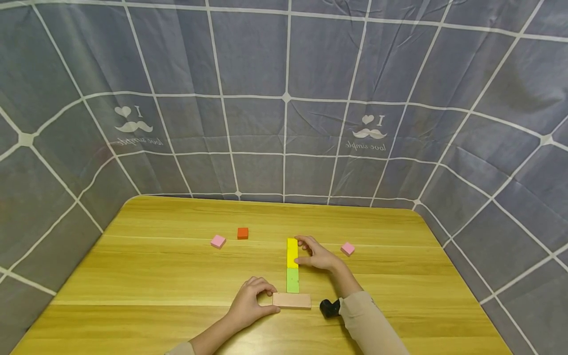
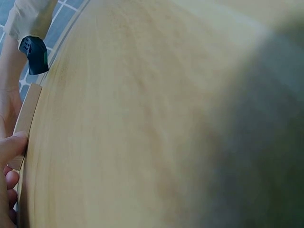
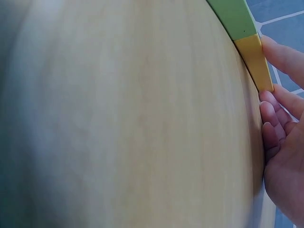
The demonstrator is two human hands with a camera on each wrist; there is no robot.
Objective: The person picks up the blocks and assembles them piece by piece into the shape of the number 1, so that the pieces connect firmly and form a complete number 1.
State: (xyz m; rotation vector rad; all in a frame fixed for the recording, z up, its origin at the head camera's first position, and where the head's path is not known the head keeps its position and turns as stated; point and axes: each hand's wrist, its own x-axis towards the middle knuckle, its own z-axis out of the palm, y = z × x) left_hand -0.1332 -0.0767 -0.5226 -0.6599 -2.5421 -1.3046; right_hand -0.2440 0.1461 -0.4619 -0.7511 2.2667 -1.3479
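A tan wooden block [image 1: 292, 301] lies crosswise near the front of the table. My left hand [image 1: 250, 303] pinches its left end, thumb at the near edge and fingers at the far edge. In the left wrist view the thumb presses on the wooden block [image 2: 27, 114]. Behind it a green block [image 1: 293, 280] and a yellow block [image 1: 291, 252] lie end to end, pointing away from me. My right hand [image 1: 317, 255] holds the yellow block, with the thumb on its right side and the index finger at its far end. The right wrist view shows the yellow block [image 3: 254, 59] meeting the green block [image 3: 232, 19].
A pink block [image 1: 218, 241] and a red block [image 1: 242, 233] lie at the back left of the wooden table [image 1: 155, 276]. Another pink block [image 1: 348, 249] sits right of my right hand. A black device [image 1: 329, 308] shows at the right sleeve. Grey gridded cloth [image 1: 253, 123] encloses the table.
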